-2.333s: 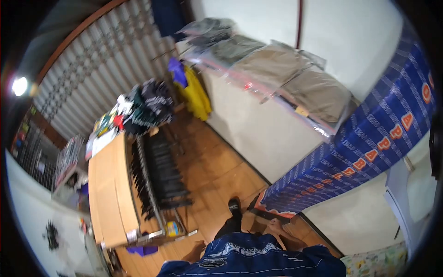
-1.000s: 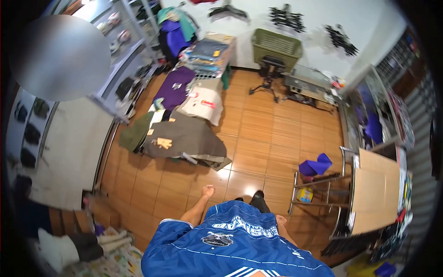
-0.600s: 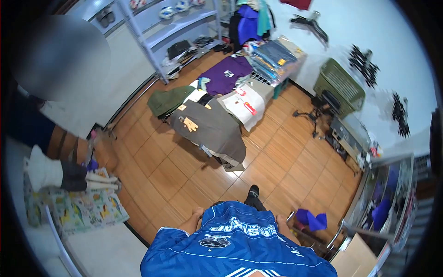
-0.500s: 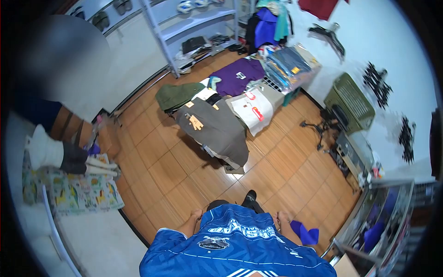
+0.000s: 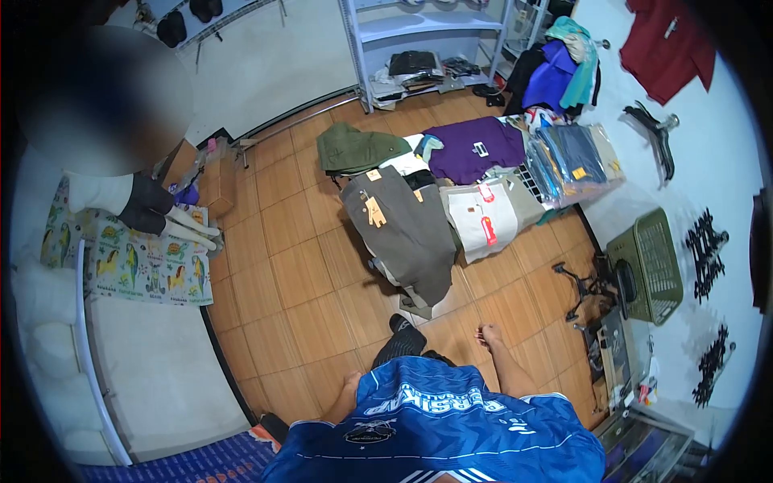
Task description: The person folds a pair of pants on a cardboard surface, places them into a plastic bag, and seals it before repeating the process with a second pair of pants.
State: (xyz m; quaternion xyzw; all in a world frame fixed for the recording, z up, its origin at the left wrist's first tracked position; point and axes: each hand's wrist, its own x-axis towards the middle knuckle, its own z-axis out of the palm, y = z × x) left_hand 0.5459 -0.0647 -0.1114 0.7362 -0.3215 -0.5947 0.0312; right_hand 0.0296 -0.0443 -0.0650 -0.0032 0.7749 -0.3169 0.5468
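Observation:
My left hand [image 5: 351,379] hangs low beside the front of my blue jersey [image 5: 451,419]; its fingers are mostly hidden. My right hand [image 5: 486,334] swings forward over the tiled floor with its fingers curled in, and nothing shows in it. Ahead of both hands is a low display of clothes. Grey-brown trousers [image 5: 403,233] with tan tags hang over its near side, beside light beige trousers [image 5: 471,221] with red tags. Behind them lie a purple shirt [image 5: 475,149] and a folded olive garment [image 5: 360,149]. Neither hand touches these clothes.
Bagged folded clothes [image 5: 576,161] are stacked at the display's right end. A green basket [image 5: 652,266] and a black stand [image 5: 580,290] are by the right wall. On the left, a mannequin lower body [image 5: 153,205] lies on a patterned sheet. A shelf [image 5: 431,28] stands behind.
I have stepped closer to the clothes display, and the view has turned left. My right hand has swung forward. A purple cloth near my right arm is out of sight now.

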